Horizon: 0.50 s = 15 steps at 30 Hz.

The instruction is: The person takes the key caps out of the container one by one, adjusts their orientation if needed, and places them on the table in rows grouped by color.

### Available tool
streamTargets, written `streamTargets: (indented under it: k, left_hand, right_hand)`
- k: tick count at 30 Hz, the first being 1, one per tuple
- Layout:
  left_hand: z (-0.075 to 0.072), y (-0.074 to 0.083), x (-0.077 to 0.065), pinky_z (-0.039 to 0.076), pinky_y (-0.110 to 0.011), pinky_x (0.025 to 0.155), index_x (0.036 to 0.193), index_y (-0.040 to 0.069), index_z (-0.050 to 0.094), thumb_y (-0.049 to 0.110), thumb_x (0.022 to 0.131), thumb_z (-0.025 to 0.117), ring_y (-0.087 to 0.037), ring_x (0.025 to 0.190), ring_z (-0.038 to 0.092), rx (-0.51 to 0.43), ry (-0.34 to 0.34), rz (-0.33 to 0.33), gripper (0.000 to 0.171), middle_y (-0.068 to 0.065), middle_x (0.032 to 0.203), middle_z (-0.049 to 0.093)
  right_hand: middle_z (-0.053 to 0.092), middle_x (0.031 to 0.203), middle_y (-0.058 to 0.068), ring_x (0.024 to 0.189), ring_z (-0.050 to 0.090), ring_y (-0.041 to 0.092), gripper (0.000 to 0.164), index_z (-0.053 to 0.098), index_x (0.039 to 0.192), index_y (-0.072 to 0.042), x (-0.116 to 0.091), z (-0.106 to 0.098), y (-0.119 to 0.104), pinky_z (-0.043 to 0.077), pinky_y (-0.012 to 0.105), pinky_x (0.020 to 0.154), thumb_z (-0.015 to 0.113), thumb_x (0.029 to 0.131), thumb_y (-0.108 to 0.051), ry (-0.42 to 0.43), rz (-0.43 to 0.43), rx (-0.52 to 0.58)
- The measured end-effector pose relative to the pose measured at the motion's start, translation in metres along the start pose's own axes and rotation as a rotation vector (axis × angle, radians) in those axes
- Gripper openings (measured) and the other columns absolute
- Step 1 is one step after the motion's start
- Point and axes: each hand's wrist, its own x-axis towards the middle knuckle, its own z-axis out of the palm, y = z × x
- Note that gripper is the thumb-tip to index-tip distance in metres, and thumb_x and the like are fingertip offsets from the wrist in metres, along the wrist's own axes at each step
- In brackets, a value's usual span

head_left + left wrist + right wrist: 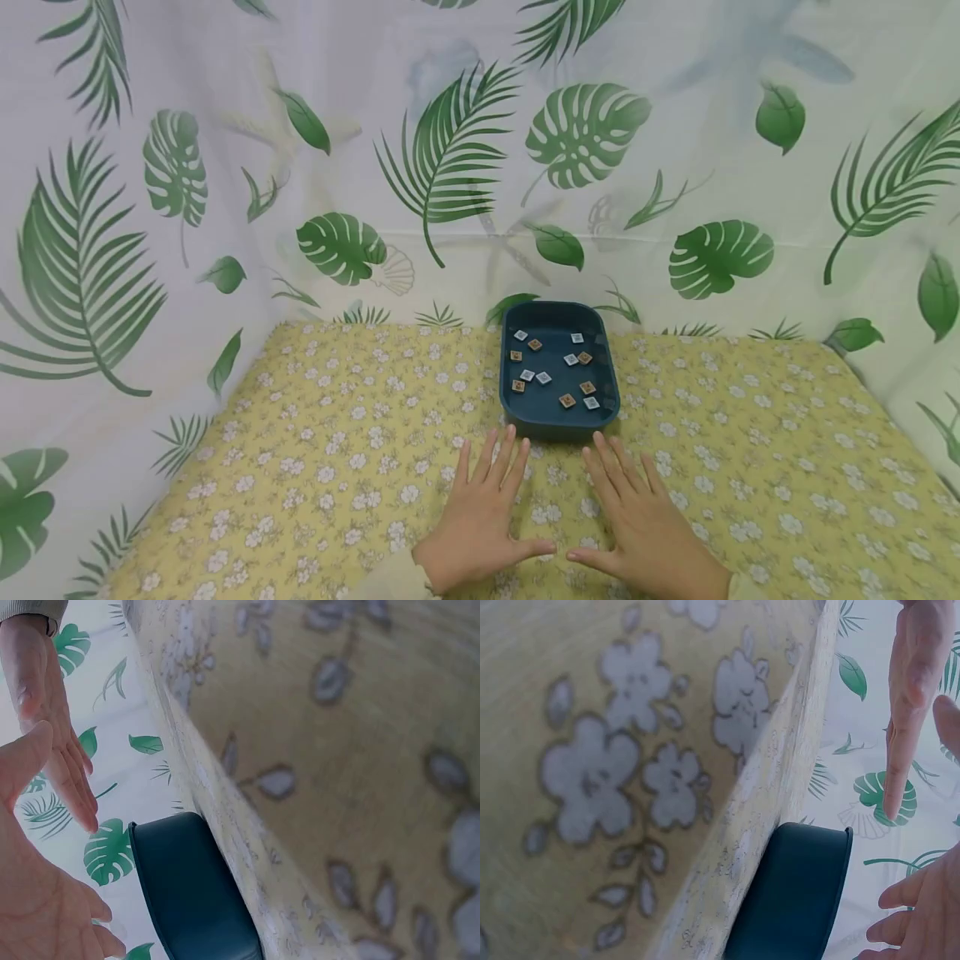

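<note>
A dark teal rectangular tray [555, 432] with rounded corners stands on the table near the back wall. Several small square tiles lie scattered in it, some white, like this white tile [592, 403], others brown, like this brown tile [567, 401]. My left hand [480, 517] is held palm down in front of the tray's left side, fingers spread and straight, holding nothing. Mirroring it, my right hand [647, 529] spreads its fingers before the tray's right front corner, also with nothing in it. The two thumbs point at each other with a small gap between.
A yellow flowered cloth [337, 500] covers the table. Behind it and along both sides hangs a white curtain [465, 275] printed with green leaves. In the left wrist view the tray's side wall [195, 885] rises from the cloth.
</note>
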Motion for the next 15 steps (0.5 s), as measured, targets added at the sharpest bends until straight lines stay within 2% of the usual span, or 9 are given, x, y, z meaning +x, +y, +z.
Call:
streamTargets:
  k: [2,5,11,15]
  left_hand:
    - [0.0005,-0.0001,0.0001,0.009,-0.061,0.112,0.152,0.011,0.009,0.073,0.077,0.051,-0.03,0.147,-0.002,-0.017,-0.002,-0.001,0.106,-0.01,0.16,0.0]
    - [0.001,-0.0005,0.0006,0.009,-0.062,0.112,0.152,0.011,0.009,0.072,0.078,0.05,-0.031,0.147,-0.002,-0.02,0.004,0.0,0.105,-0.01,0.16,0.0]
    - [0.0012,-0.0017,0.0024,0.009,-0.062,0.111,0.152,0.011,0.008,0.072,0.079,0.05,-0.031,0.147,-0.003,-0.018,0.018,0.001,0.104,-0.009,0.16,-0.003]
    - [0.0017,-0.0028,0.0039,0.009,-0.062,0.112,0.152,0.012,0.005,0.071,0.079,0.049,-0.031,0.147,-0.002,-0.021,0.015,0.006,0.104,-0.009,0.16,-0.004]
  right_hand:
    - [0.017,0.156,0.018,0.147,0.008,0.033,0.104,0.015,0.152,-0.012,-0.0006,0.0013,0.0008,0.016,0.063,0.109,0.058,0.075,-0.068,0.022,-0.014,0.0]
    - [0.014,0.157,0.017,0.147,0.005,0.031,0.104,0.015,0.152,-0.012,-0.0003,0.0013,0.0013,0.012,0.061,0.111,0.058,0.075,-0.068,0.012,-0.007,0.014]
    - [0.017,0.156,0.018,0.145,0.014,0.035,0.104,0.02,0.15,-0.009,0.0031,-0.0008,0.0001,0.019,0.065,0.107,0.057,0.075,-0.069,0.028,-0.013,-0.032]
    - [0.019,0.156,0.019,0.145,0.014,0.035,0.104,0.02,0.15,-0.008,0.0046,-0.0016,0.0009,0.02,0.065,0.106,0.058,0.074,-0.069,0.033,-0.02,-0.033]
